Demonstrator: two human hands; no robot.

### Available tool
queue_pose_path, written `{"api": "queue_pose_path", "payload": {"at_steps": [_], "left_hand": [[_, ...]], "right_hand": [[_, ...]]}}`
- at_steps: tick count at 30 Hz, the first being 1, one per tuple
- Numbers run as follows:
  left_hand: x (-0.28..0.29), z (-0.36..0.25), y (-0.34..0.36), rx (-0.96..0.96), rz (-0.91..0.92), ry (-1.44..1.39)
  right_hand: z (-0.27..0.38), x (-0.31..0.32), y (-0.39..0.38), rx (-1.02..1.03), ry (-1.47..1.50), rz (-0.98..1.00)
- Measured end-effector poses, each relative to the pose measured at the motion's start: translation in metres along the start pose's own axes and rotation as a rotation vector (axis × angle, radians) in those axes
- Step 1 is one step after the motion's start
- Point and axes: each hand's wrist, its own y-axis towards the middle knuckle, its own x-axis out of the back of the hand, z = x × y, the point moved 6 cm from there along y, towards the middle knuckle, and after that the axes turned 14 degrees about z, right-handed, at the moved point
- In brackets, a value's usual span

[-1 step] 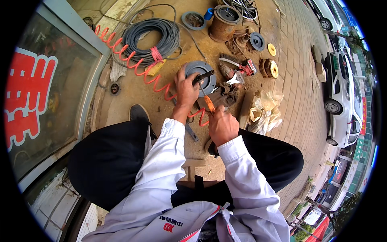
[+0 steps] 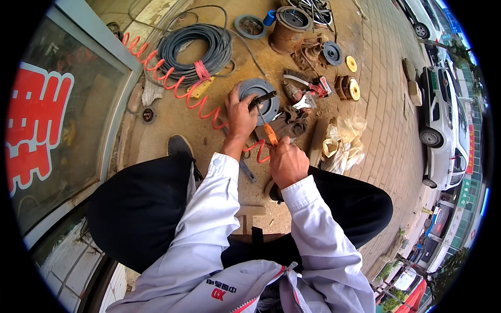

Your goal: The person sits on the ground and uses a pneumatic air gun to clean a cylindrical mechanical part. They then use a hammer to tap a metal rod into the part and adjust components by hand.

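The left hand point(image 2: 241, 117) is gripping farther forward, fingers point(image 2: 246, 103) curling; the right hand point(image 2: 288, 164) is clenching nearer the torso point(image 2: 245, 284); both forearms point(image 2: 215, 189) are slanting inward.

The grey disc point(image 2: 269, 108) is showing a smooth matt face, the orange tool point(image 2: 270, 134) and red coiled hose point(image 2: 181, 80) are looking like glossy plastic, the cylinder point(image 2: 284, 39) is showing rough rusty metal, the rag point(image 2: 289, 122) dull cloth, and the crumpled wrapping point(image 2: 345, 141) shiny, thin plastic.

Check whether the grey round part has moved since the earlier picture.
No, no visible shift either way: the grey round part sits the same against the coiled black cable.
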Motion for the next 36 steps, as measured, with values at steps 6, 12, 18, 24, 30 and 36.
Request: {"api": "queue_pose_path", "payload": {"at_steps": [6, 12, 18, 24, 30, 36], "left_hand": [[0.001, 0.0, 0.0, -0.006, 0.01, 0.033], [-0.001, 0.0, 0.0, -0.004, 0.028, 0.016], [-0.003, 0.004, 0.002, 0.05, 0.093, 0.03], [0.001, -0.006, 0.003, 0.093, 0.111, 0.013], [-0.001, -0.012, 0.005, 0.134, 0.233, 0.179], [0.03, -0.015, 0.01, 0.152, 0.213, 0.198]], "right_hand": [[-0.001, 0.008, 0.001, 0.052, 0.087, 0.003], [-0.062, -0.019, 0.008, 0.087, 0.767, 0.119], [-0.103, -0.084, 0.017, -0.085, 1.717, 0.161], [-0.133, -0.118, 0.071, -0.241, 1.856, 0.153], [-0.137, -0.151, 0.139, -0.31, 1.938, 0.089], [-0.153, -0.134, 0.135, -0.567, 1.125, -0.247]]}}
